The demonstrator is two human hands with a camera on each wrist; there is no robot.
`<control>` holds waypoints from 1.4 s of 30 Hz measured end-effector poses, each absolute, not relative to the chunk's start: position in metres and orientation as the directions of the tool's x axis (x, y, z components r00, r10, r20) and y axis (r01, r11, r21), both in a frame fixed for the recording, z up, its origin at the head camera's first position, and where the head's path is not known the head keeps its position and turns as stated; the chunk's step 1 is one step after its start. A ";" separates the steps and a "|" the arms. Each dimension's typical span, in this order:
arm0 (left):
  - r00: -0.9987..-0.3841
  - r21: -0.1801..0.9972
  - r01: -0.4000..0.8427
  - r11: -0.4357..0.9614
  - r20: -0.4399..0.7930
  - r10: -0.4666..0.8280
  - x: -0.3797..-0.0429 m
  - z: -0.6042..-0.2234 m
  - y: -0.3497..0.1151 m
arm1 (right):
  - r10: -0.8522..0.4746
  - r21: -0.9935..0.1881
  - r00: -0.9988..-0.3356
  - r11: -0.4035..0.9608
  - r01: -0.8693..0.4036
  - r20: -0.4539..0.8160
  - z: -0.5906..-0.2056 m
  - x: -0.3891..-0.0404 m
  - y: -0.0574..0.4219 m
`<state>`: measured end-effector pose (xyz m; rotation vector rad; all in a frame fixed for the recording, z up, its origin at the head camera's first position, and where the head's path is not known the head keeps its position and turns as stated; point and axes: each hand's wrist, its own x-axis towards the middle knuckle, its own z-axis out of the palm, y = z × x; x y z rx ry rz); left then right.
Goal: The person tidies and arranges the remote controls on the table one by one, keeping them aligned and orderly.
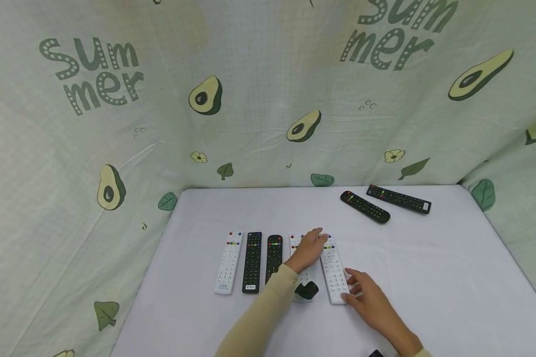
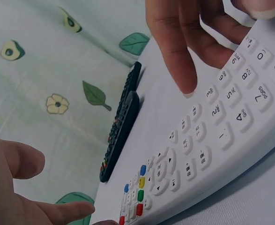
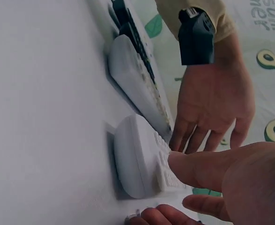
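Note:
A white remote control [image 1: 334,272] with coloured buttons at its far end lies on the table, rightmost in a row. My left hand [image 1: 310,249] reaches over to its far end, fingertips right at the edge there. In the left wrist view the thumb and fingers of that hand [image 2: 39,187] are spread beside the coloured buttons. My right hand [image 1: 369,300] is at the near end, its loosely bent fingers along the right edge and its thumb by the near corner. Under my left wrist lies another white remote [image 1: 293,243], partly hidden.
Further left in the row are a black remote [image 1: 274,253], a longer black remote [image 1: 252,263] and a white remote [image 1: 229,263]. Two more black remotes, one rounded [image 1: 365,207] and one straight [image 1: 398,199], lie at the back right, before a printed cloth [image 1: 250,148].

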<state>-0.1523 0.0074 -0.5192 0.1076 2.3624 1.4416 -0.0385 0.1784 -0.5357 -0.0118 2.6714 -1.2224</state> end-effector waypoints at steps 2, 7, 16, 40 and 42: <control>-0.935 0.879 -0.109 0.464 -0.250 0.253 -0.151 -0.519 0.007 | -0.078 -0.745 -0.982 0.663 0.078 -0.173 -0.535 -0.043 0.184; -0.947 0.890 -0.060 0.452 -0.193 0.255 -0.147 -0.520 0.008 | -0.028 -0.737 -0.998 0.675 0.027 -0.063 -0.536 -0.060 0.206; -0.953 0.902 -0.046 0.430 -0.168 0.251 -0.147 -0.521 0.012 | 0.134 -0.754 -0.991 0.651 0.088 -0.001 -0.543 -0.105 0.248; -0.955 0.884 -0.035 0.467 -0.167 0.244 -0.173 -0.517 0.032 | 0.266 -0.755 -0.964 0.635 0.163 0.016 -0.556 -0.198 0.286; -0.956 0.884 -0.041 0.466 -0.171 0.240 -0.177 -0.518 0.034 | 0.264 -0.756 -0.964 0.637 0.155 0.025 -0.556 -0.200 0.287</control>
